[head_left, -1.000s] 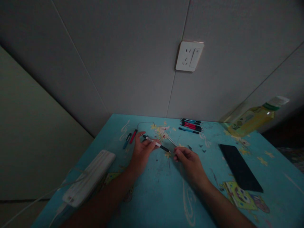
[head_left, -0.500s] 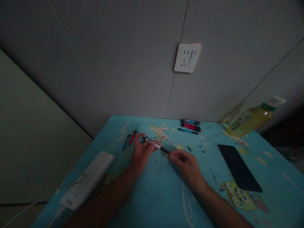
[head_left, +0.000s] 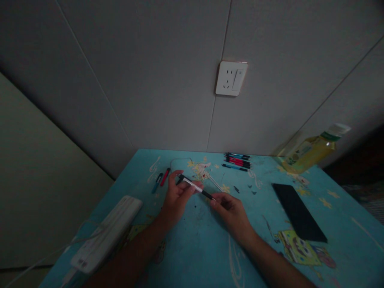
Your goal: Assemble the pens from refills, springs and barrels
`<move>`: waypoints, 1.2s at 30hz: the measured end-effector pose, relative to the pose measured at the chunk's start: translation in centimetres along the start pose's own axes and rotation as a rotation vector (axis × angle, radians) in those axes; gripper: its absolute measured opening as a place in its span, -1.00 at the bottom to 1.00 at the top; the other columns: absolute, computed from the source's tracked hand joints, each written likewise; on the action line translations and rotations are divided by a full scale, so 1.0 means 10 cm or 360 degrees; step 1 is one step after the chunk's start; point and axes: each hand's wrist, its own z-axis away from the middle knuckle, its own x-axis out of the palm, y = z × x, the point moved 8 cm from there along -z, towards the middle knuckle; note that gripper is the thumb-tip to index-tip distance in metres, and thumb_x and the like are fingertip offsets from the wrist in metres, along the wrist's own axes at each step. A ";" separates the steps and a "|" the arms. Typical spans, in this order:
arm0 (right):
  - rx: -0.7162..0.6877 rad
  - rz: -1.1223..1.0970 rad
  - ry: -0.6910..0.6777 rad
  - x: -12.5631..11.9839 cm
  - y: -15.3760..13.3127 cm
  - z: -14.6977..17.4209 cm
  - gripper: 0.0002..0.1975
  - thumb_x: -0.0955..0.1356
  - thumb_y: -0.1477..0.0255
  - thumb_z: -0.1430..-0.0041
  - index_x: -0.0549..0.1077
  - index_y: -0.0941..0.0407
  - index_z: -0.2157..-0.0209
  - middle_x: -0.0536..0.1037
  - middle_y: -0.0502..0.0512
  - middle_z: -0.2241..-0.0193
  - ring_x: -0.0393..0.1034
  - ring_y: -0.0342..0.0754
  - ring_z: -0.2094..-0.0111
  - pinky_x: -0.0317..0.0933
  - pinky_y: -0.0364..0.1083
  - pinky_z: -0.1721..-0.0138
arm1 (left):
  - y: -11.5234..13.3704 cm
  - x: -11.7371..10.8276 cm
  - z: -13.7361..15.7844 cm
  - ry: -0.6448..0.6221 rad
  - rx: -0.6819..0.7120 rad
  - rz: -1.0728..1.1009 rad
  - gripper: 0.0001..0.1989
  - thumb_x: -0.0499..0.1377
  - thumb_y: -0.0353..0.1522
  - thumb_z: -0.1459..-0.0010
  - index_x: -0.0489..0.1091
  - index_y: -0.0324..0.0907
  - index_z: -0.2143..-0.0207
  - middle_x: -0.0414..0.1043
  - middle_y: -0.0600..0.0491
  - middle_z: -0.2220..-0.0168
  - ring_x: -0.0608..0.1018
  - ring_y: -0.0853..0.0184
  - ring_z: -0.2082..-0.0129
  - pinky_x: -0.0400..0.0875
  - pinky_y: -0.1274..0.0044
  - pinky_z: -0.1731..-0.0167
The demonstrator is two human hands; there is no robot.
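Observation:
A white and black pen (head_left: 193,185) is held above the blue table, slanting down to the right. My left hand (head_left: 177,195) grips its barrel, with the black clip end by the index finger. At the other end, the fingertips of my right hand (head_left: 227,205) are pinched around the pen's black tip. Just left of my left hand lie a red pen part (head_left: 165,177) and a blue pen part (head_left: 157,183). Beyond my hands a thin white rod (head_left: 215,182) rests on the table, partly behind my right hand.
Several blue, red and black pens (head_left: 237,162) lie in a row near the wall. A black flat case (head_left: 299,212) and a bottle of yellow liquid (head_left: 312,151) are on the right. A white power strip (head_left: 107,234) with a cable lies left. A socket (head_left: 231,78) is on the wall.
The view has shifted slightly. Both hands still hold the pen at about the same place, and the right fingertips have shifted a little at its tip.

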 end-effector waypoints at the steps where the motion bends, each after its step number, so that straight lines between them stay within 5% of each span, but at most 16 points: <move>1: -0.0026 0.0057 0.0013 -0.01 -0.02 0.00 -0.69 0.40 0.18 -0.15 0.54 0.14 0.24 0.49 0.02 0.45 0.33 -0.11 0.42 0.19 -0.15 0.39 | -0.01 0.01 0.00 -0.0016 -0.0006 0.0004 -0.44 0.24 -0.38 -0.18 -0.02 -0.01 -0.10 0.57 0.04 0.24 0.62 0.19 0.17 0.44 0.22 0.04; 6: -0.0015 0.0077 -0.0179 0.11 -0.04 0.02 -0.48 0.15 0.13 -0.36 0.50 0.17 0.45 0.44 0.03 0.58 0.33 -0.13 0.51 0.19 -0.14 0.41 | -0.01 0.03 0.01 -0.0071 0.0005 0.0036 -0.45 0.22 -0.39 -0.20 -0.04 0.01 -0.10 0.57 0.03 0.23 0.62 0.21 0.16 0.44 0.21 0.03; 11: -0.0187 0.0259 -0.0077 0.05 -0.15 0.03 -0.73 0.34 0.20 -0.24 0.46 0.13 0.21 0.43 -0.01 0.45 0.30 -0.12 0.42 0.18 -0.15 0.37 | 0.00 -0.05 -0.03 0.0015 0.0032 0.0049 -0.43 0.22 -0.40 -0.19 -0.04 0.03 -0.11 0.56 0.04 0.23 0.62 0.25 0.17 0.44 0.25 0.04; 16: -0.0291 0.0392 -0.0051 0.01 -0.22 0.05 -0.74 0.28 0.24 -0.30 0.43 0.12 0.37 0.42 -0.01 0.48 0.28 -0.13 0.43 0.15 -0.15 0.37 | -0.02 -0.03 -0.02 -0.0017 0.0015 0.0059 -0.40 0.23 -0.38 -0.17 -0.04 0.03 -0.13 0.55 0.02 0.23 0.61 0.22 0.17 0.45 0.23 0.05; 25: 0.0107 -0.0164 -0.0468 0.25 -0.02 0.11 -0.54 0.12 0.14 -0.38 0.33 0.11 0.48 0.32 -0.09 0.76 0.13 -0.18 0.72 0.02 -0.16 0.61 | 0.02 0.06 0.02 -0.0105 0.0006 0.0161 -0.31 0.25 -0.36 -0.16 -0.08 0.10 -0.21 0.54 0.10 0.27 0.60 0.26 0.18 0.43 0.26 0.03; 32: -0.0311 0.0593 -0.0149 0.13 -0.24 0.12 -0.65 0.26 0.19 -0.30 0.47 0.13 0.42 0.35 -0.02 0.58 0.20 -0.14 0.55 0.06 -0.14 0.48 | 0.01 0.10 0.00 -0.0069 -0.0155 0.0257 -0.14 0.26 -0.36 -0.16 -0.24 0.13 -0.32 0.54 0.05 0.17 0.60 0.29 0.14 0.39 0.28 -0.03; 36: -0.0347 0.0666 -0.0169 0.15 -0.26 0.13 -0.67 0.26 0.21 -0.30 0.47 0.12 0.41 0.37 -0.02 0.57 0.22 -0.13 0.54 0.06 -0.13 0.45 | -0.04 0.08 0.01 0.0009 -0.0214 0.0256 -0.11 0.27 -0.35 -0.14 -0.24 0.10 -0.33 0.56 0.07 0.21 0.60 0.27 0.13 0.38 0.27 -0.05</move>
